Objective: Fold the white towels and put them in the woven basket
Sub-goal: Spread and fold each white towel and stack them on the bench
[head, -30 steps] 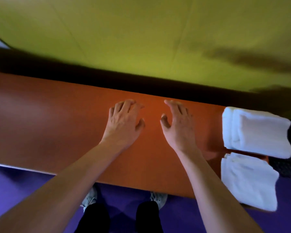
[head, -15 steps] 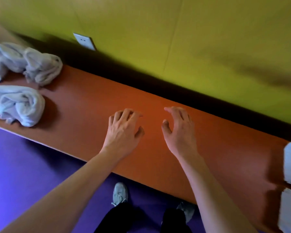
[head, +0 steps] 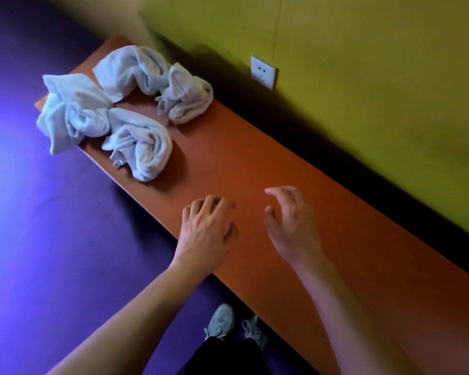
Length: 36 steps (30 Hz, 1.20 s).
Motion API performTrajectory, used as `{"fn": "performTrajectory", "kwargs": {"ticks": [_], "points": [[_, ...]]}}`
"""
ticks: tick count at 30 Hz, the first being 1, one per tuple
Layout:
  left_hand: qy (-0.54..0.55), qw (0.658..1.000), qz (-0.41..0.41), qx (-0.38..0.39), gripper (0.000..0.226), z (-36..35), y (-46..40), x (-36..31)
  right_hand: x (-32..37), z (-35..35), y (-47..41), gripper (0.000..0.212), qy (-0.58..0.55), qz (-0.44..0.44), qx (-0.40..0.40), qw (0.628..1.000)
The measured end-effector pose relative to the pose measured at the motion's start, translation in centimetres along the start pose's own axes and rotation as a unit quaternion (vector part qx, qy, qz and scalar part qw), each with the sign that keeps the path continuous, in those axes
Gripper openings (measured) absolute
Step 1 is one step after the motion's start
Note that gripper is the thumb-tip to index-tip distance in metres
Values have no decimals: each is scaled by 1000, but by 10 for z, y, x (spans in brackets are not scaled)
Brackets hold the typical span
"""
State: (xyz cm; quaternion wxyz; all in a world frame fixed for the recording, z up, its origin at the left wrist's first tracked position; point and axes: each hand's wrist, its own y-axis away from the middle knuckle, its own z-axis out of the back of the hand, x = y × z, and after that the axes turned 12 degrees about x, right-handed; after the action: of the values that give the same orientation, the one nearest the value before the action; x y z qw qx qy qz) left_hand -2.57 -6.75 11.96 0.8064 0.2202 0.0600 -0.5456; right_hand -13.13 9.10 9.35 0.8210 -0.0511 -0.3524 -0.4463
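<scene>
Several crumpled white towels lie at the far left end of the long orange table [head: 255,163]: one rolled heap nearest me [head: 142,147], one hanging over the table's left edge [head: 71,109], and a longer bundle by the wall [head: 157,82]. My left hand [head: 206,234] hovers over the table's front edge, fingers apart, holding nothing. My right hand [head: 290,223] is beside it, fingers curled loosely, also empty. Both hands are well to the right of the towels. No woven basket is in view.
A yellow-green wall [head: 377,77] runs along the table's far side, with a white wall socket [head: 263,71] above the dark gap. Purple floor [head: 52,239] lies on the near side. My shoes [head: 233,326] stand by the table's front edge.
The view has swung left: the folded towels at the right have left the frame and the crumpled towels have come fully into view. Both hands keep much the same pose, still empty.
</scene>
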Motion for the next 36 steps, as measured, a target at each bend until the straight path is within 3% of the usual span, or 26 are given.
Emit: {"fn": "performTrajectory", "kwargs": {"ticks": [10, 17, 21, 24, 30, 36], "points": [[-1, 996, 86, 21, 38, 5, -46, 129, 47, -54, -87, 32, 55, 38, 54, 996], [-62, 994, 85, 37, 55, 33, -123, 213, 81, -82, -139, 35, 51, 18, 47, 997], [-66, 988, 131, 48, 69, 49, -179, 250, 97, -96, -154, 34, 37, 16, 38, 998], [-47, 985, 139, 88, 60, 53, -206, 274, 99, -105, -159, 34, 34, -2, 48, 998], [32, 993, 92, 62, 29, 50, -211, 278, 94, -114, -155, 35, 23, -64, 64, 996], [93, 988, 34, 117, 20, 13, -162, 219, 85, -114, -128, 31, 40, -87, 88, 992]]}}
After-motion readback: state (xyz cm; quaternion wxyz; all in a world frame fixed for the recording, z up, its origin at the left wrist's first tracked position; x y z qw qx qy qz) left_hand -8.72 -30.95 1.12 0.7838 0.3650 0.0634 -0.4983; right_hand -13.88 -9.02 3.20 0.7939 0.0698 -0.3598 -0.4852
